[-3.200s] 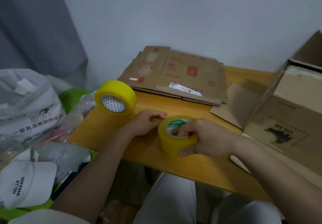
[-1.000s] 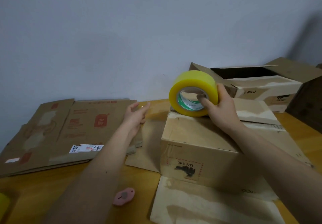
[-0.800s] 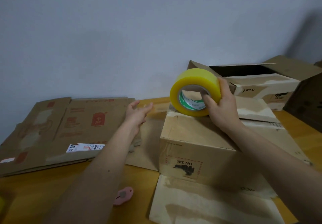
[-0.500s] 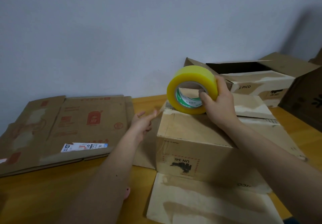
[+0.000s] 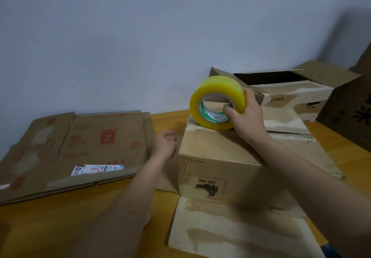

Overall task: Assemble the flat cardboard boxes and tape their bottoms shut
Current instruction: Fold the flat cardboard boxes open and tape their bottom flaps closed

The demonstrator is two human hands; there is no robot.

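An assembled cardboard box [image 5: 216, 153] stands upside down on the wooden table [image 5: 50, 217], its "UN 341" label inverted and one flap [image 5: 230, 231] lying flat toward me. My right hand [image 5: 249, 121] grips a yellow tape roll [image 5: 217, 86], thumb inside the core, and holds it on edge at the box's far left top corner. My left hand [image 5: 164, 144] is blurred beside the box's left wall with fingers curled; whether it holds a tape end is unclear. A stack of flat cardboard boxes [image 5: 96, 143] lies to the left.
A second open box marked PICO [image 5: 291, 95] stands against the wall behind the first. A dark cardboard box [image 5: 351, 109] fills the right edge. The wall runs close behind everything.
The tape roll went from the table near me up onto the box's far corner. Over the last second my left hand moved right and down to the box's left side, fingers curling.
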